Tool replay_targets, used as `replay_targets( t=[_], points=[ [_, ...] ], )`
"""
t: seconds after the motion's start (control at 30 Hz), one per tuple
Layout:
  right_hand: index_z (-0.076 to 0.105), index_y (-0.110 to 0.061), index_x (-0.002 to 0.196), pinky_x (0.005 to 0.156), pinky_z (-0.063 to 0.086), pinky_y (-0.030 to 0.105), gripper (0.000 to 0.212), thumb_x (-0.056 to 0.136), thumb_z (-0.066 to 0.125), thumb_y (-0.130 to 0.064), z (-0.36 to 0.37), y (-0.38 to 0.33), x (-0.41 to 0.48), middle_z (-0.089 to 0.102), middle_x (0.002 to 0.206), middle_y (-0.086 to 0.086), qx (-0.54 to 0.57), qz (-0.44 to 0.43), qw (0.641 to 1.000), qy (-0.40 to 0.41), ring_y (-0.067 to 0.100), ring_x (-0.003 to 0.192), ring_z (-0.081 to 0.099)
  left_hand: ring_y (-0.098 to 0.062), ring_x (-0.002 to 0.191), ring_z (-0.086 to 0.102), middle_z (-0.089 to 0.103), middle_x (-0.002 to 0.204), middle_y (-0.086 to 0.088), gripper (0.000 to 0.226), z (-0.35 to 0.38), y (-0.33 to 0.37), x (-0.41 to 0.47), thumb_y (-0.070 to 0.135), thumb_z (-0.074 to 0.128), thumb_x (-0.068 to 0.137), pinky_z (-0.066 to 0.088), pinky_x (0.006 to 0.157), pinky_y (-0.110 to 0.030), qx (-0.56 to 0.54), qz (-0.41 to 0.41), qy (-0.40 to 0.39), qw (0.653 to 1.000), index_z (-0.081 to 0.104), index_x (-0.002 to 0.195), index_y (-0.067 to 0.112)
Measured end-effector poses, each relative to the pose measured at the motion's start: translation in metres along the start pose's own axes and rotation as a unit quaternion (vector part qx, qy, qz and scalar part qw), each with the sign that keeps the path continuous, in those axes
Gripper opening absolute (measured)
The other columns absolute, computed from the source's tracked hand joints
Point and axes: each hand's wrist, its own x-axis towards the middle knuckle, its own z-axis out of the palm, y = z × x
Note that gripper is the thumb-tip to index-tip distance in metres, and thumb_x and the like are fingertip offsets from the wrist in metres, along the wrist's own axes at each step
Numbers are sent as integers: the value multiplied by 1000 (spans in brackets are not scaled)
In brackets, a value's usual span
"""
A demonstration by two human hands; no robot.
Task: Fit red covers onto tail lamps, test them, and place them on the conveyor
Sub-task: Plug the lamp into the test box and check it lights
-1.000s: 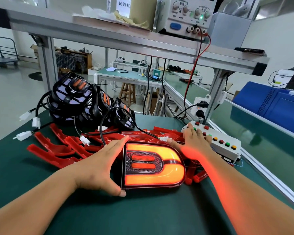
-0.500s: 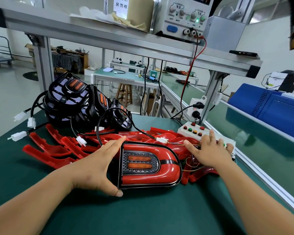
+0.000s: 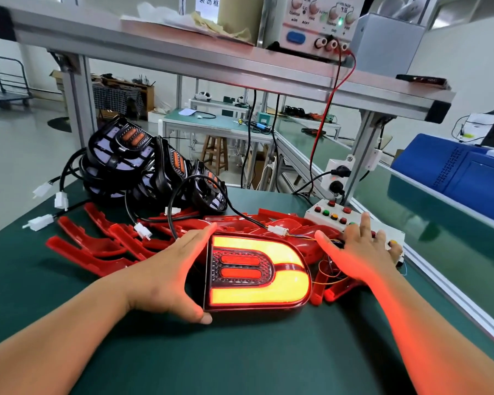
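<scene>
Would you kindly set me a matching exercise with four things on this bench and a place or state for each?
Things:
1. lamp
2. left hand
3. right hand
4. loose covers

Place or state:
a. on the button box
b. lit
c. scattered on the mat
d. against the lamp's left edge

Pairs: 1-b, 2-d, 3-a, 4-c.
</scene>
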Motion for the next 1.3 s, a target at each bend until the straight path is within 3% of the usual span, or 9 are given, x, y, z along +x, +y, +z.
replay_targets(
  t=[0.17,0.37,0.53,0.77,0.9,1.1,1.3],
  points=[
    [37,-29,139,109,11,63,121,50,-4,-100,-2,-1,-2,-20,161,-9,-7,-11,1000,-2,40,146,12,17,138,5,-4,136,48,147,0,0,1,61,85,49,7,106,-2,7,-2,1,1000,-23,147,46],
    [25,-29,147,106,13,65,121,52,-3,-100,-2,-3,1,-24,159,-13,-26,-9,1000,-7,44,145,11,10,141,6,-4,138,45,146,0,1,1,60,86,49,11,115,-15,5,-3,-2,1000,-23,146,48],
    [12,-32,152,105,-6,73,133,42,-10,-102,-12,-8,9,-23,160,-13,-48,-12,998,-26,48,145,7,6,142,5,-6,137,49,145,0,2,1,58,87,51,11,115,-16,2,-7,-12,1000,-22,146,49],
    [6,-26,155,103,-20,69,136,42,-15,-100,-8,-25,19,-10,163,-10,-62,-62,995,-41,39,147,-13,-4,148,2,-10,153,34,145,-1,6,-1,54,88,55,15,122,-31,6,-21,-17,1000,-24,147,47],
    [4,-27,155,105,-18,68,136,43,-13,-102,-2,-24,20,7,164,-4,-37,-55,997,-43,38,148,-13,-1,148,-2,-14,155,32,146,-1,6,-1,54,88,55,11,122,-29,8,-19,-18,1000,-24,147,46],
    [-2,-25,154,104,-19,70,134,44,-15,-101,1,-24,18,4,164,-4,-41,-65,997,-31,39,147,-15,2,147,1,-9,155,32,148,-1,5,-1,53,89,54,10,121,-23,15,-17,-9,1000,-23,149,42],
    [3,-22,155,105,-19,68,133,48,-14,-99,0,-22,19,5,164,-2,-53,-80,995,-19,36,148,-13,5,145,0,-11,154,33,147,-1,6,-1,53,88,55,8,119,-19,16,-20,-13,1000,-24,149,43]
  ],
)
